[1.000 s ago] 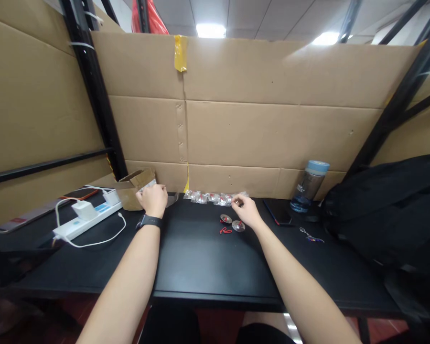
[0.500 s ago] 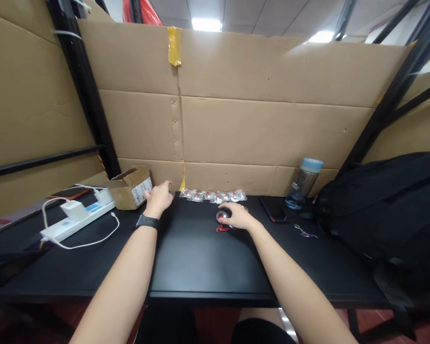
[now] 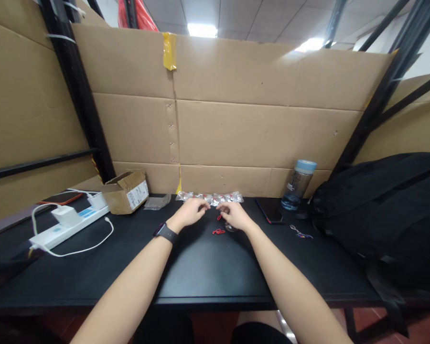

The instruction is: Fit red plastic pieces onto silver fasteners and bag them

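Observation:
My left hand [image 3: 192, 212] hovers above the table's middle, fingers curved and apart with nothing seen in them; a dark watch [image 3: 164, 232] is on its wrist. My right hand [image 3: 234, 215] faces it, fingers bent and closed, with a small red looped cord [image 3: 219, 217] at the fingertips. Below that hand is a round clear object [image 3: 230, 227], partly covered by the palm. More red cord pieces [image 3: 218, 231] lie on the black tabletop in front. Behind both hands, several small clear packets with red bits [image 3: 232, 197] form a row along the cardboard wall.
Left are a flat clear bag [image 3: 157, 202], an opened cardboard box [image 3: 125, 192] and a white power strip [image 3: 71, 224] with a cable. To the right are a phone [image 3: 270, 210], a water bottle [image 3: 296, 186], a small corded trinket [image 3: 302, 234] and a black backpack [image 3: 376, 215].
My left hand has moved right, away from the box, and a clear bag now lies there. A red cord loop now shows at my right fingertips. The view has shifted slightly.

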Demonstrator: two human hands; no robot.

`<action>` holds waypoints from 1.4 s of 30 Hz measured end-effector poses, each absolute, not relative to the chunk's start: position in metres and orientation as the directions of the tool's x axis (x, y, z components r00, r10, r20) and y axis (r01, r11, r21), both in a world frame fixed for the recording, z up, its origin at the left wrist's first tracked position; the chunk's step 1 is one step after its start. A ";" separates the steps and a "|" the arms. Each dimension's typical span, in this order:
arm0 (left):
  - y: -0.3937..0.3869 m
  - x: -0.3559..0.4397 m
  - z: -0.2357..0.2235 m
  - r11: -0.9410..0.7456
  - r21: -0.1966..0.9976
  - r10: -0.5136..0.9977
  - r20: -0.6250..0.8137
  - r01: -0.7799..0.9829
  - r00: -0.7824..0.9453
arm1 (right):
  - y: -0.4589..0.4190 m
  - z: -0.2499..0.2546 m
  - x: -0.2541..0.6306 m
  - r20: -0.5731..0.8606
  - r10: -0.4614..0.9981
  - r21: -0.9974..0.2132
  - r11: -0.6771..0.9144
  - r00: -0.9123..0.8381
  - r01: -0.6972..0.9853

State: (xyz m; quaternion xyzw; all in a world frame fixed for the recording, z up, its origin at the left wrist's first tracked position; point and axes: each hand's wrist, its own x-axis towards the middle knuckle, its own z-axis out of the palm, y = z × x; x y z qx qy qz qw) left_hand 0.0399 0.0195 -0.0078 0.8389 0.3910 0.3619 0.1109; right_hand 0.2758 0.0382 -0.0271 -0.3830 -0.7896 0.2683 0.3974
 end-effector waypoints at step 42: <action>0.032 0.063 -0.027 -0.517 0.776 0.855 0.484 0.361 0.186 | 0.030 -0.021 0.267 0.349 0.839 -0.907 0.414 -0.417 0.073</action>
